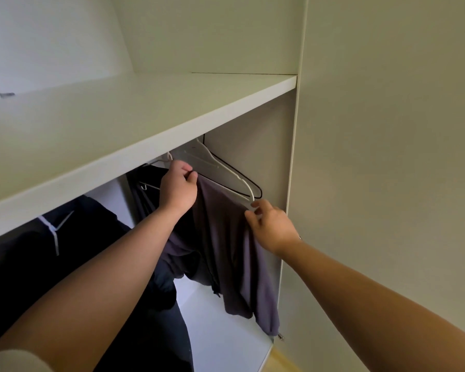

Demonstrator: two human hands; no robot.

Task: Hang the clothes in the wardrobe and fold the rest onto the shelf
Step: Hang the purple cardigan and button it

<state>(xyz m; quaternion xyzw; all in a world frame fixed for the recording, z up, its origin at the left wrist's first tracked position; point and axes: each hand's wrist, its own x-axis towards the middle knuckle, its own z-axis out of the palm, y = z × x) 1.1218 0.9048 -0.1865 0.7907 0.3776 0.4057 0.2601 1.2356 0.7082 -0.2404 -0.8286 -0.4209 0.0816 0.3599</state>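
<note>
Forearms stretched into the wardrobe (253, 146) under the shelf (145, 108). Left hand (177, 189) pinched the top of the purple garment (226, 251). Right hand (273, 226) pinched the end of the white hanger (231, 171). Garment hung between both hands, dark clothes (24, 264) to its left.

Shelf (145, 116) across the wardrobe top. Below it, toward the right, hanging garment (220, 237) just beside the side panel (266, 157). Empty hangers (226, 170) behind the garment, under the shelf. More hung clothes (24, 264) to the left. Left hand (179, 187) at the garment's top, right hand (271, 226) at its right shoulder. Wardrobe floor (220, 339) beneath.
</note>
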